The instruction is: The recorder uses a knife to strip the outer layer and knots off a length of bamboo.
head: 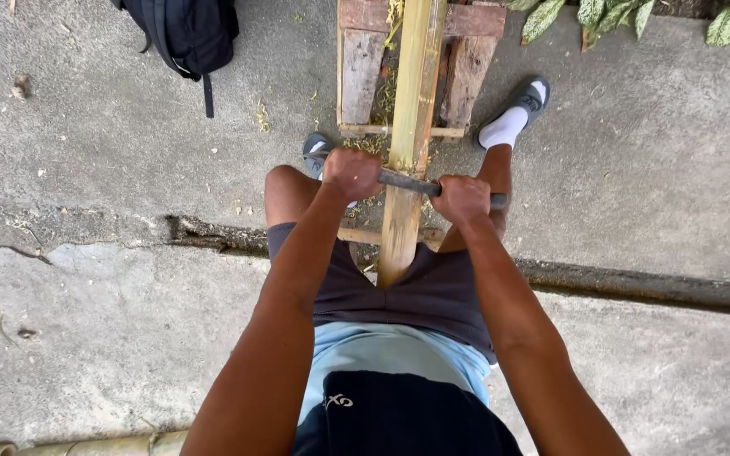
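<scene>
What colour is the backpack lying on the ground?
Black; the backpack shows at the top left of the head view.

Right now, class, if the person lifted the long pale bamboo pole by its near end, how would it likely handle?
The long pale bamboo pole would probably stay stiff, since it runs straight across the wooden frame without sagging. Its round shape suggests it could roll sideways once the left hand and right hand lift the dark two-handled blade off it. Its length likely makes it unwieldy.

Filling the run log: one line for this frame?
left hand: grips blade end | right hand: grips other end | blade: across bamboo pole | pole: on wooden frame
</scene>
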